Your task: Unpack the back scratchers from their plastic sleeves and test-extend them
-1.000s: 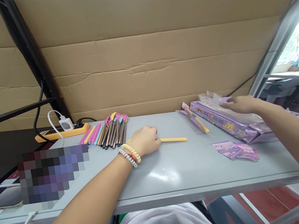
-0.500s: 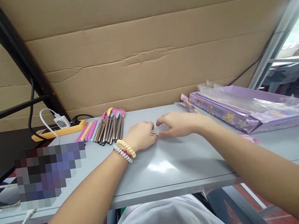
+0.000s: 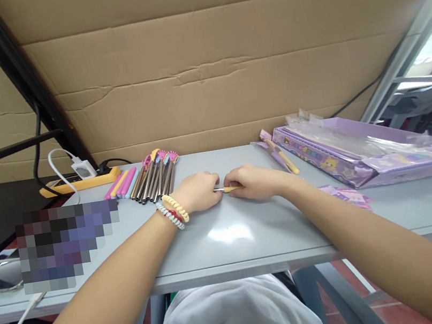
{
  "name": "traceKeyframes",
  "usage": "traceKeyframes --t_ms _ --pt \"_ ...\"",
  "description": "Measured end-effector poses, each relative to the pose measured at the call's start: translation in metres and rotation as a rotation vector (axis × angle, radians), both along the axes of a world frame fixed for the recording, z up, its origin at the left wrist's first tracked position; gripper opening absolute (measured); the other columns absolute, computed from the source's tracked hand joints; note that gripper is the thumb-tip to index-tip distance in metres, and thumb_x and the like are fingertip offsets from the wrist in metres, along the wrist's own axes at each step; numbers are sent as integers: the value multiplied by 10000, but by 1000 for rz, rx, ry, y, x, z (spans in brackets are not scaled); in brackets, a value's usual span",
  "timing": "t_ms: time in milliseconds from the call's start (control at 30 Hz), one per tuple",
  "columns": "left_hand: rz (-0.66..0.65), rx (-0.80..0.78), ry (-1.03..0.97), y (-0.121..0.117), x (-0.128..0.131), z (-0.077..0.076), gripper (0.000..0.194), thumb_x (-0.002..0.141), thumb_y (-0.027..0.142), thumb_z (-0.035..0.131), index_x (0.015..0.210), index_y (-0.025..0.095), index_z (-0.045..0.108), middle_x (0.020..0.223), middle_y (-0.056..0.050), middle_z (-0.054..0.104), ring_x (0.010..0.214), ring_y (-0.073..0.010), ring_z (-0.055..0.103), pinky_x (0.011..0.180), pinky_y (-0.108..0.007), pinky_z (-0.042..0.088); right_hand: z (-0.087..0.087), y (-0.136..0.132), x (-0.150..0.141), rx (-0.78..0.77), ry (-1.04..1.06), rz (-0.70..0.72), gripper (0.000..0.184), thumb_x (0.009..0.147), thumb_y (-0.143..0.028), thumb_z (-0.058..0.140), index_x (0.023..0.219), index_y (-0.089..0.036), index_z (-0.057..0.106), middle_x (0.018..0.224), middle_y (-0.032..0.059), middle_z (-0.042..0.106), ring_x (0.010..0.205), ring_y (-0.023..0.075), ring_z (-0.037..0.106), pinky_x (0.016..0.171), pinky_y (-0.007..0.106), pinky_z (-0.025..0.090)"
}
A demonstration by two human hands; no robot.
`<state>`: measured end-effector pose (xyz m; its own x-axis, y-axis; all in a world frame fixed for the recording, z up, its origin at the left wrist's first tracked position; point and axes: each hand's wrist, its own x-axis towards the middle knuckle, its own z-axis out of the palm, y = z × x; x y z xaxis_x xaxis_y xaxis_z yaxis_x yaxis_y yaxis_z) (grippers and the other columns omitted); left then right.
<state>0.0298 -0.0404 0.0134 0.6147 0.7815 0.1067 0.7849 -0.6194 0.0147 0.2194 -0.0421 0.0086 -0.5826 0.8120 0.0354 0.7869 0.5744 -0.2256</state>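
Note:
Above the middle of the grey table (image 3: 229,249), my left hand (image 3: 199,190) and my right hand (image 3: 253,182) are close together, fingers curled. Between them shows a thin back scratcher (image 3: 226,189), with a short metal rod by the left fingers and a yellow handle in the right ones. Its ends are hidden in my hands. Left of my hands lies a pile of back scratchers (image 3: 153,179) with metal rods and claw-shaped pink, yellow and blue heads. Beside the pile are several pink, yellow and blue handles (image 3: 124,184).
A purple open box (image 3: 317,160) with clear plastic bags stands at right, with a wrapped yellow-handled piece (image 3: 287,161) beside it. Pink printed cards (image 3: 347,196) lie in front. At left are a yellow power strip (image 3: 63,187), white cables and a blurred-out item (image 3: 70,246).
My right hand has come from the purple box to my left hand and closed on the yellow handle. A short metal rod now shows between the hands. The view has shifted slightly.

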Motion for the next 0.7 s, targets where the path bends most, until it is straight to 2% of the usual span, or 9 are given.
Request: traceKeyframes --t_ms 300,500,700 --pt "-5 -3 11 -1 -1 1 292 823 345 445 961 191 650 1000 -98 675 852 -247 630 670 -323 450 2 0 0 -15 -4 -6 122 818 -269 532 838 -227 644 778 26 652 645 147 525 581 256 351" --pt "-31 9 29 0 -2 0 263 854 342 446 878 193 661 978 -85 680 840 -241 634 663 -325 442 3 -1 -1 -52 -30 -26 119 813 -245 516 844 -201 622 773 34 639 630 134 496 582 245 336" --pt "-44 137 1 -4 1 2 214 892 241 427 882 174 631 920 -87 688 798 -239 642 643 -333 419 7 -2 1 1 41 -40 101 823 -240 487 834 -187 571 789 44 629 662 137 490 601 239 326"
